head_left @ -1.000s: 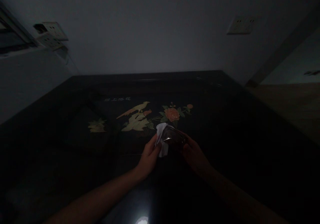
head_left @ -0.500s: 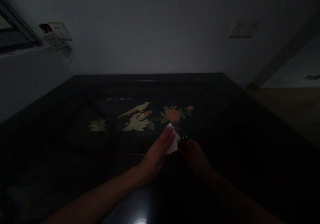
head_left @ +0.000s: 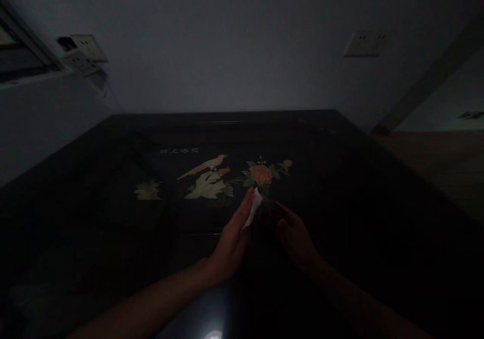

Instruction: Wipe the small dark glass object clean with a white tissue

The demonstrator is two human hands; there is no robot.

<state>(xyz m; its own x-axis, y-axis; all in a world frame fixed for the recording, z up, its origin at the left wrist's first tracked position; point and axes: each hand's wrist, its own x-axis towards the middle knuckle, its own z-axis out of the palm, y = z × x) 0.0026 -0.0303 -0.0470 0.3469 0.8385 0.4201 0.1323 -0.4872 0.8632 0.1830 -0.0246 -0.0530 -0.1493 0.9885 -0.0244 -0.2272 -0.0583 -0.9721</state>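
In the dim light, my left hand (head_left: pixel 235 233) holds a white tissue (head_left: pixel 253 205) with its fingers pressed along it. My right hand (head_left: pixel 297 233) grips a dark object (head_left: pixel 270 212), too dim for me to tell its kind. The tissue touches or nearly touches the dark object's left side. Both hands are above a dark glossy tabletop (head_left: pixel 196 288), which bears a coloured bird picture (head_left: pixel 206 178) and an orange flower picture (head_left: pixel 260 175).
A pale wall (head_left: pixel 227 52) rises behind the table's far edge. Wall sockets (head_left: pixel 88 47) are at the upper left, and another socket plate (head_left: pixel 365 43) is at the upper right. Brown floor (head_left: pixel 446 157) shows at the right.
My left hand has turned more upright, and the tissue now shows as a narrower strip. My right hand's fingers have shifted up along the dark object, which has turned.
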